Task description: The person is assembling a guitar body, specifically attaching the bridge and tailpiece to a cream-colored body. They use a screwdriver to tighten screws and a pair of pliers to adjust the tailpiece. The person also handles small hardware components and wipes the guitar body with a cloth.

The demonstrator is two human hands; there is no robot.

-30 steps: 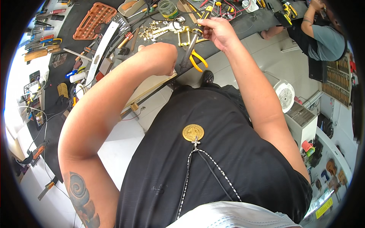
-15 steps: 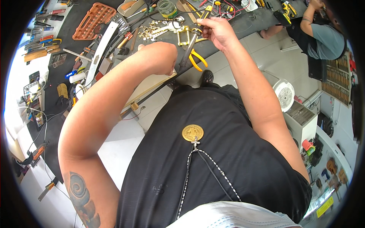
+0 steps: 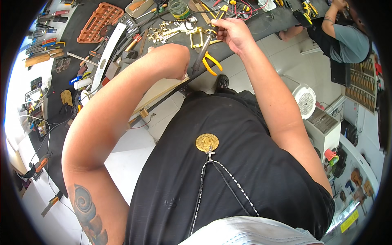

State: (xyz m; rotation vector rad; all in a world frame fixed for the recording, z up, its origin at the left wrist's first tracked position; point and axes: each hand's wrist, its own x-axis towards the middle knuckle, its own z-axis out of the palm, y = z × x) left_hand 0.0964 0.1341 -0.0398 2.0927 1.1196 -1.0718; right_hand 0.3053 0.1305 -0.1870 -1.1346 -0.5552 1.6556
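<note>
My right hand (image 3: 233,34) is closed in a pinch around a soldering iron (image 3: 221,13) with a yellow and black handle. Its thick grey barrel slants down to the left, over the bench's front edge. Bent at the wrist, my left hand (image 3: 176,61) is closed near the barrel's lower end; its fingers are mostly hidden, and I cannot make out what they hold. Beside the barrel, pliers (image 3: 212,64) show their orange handles past the bench edge. A gold-coloured metal frame (image 3: 197,38) lies between my hands, with small gold-coloured parts (image 3: 160,33) to its left.
The dark workbench (image 3: 261,32) carries an orange tool case (image 3: 100,22), a glass jar (image 3: 179,9), a long pale curved strip (image 3: 109,55) and many hand tools. Another person (image 3: 350,43) sits at the far right. A white fan (image 3: 305,101) stands on the right.
</note>
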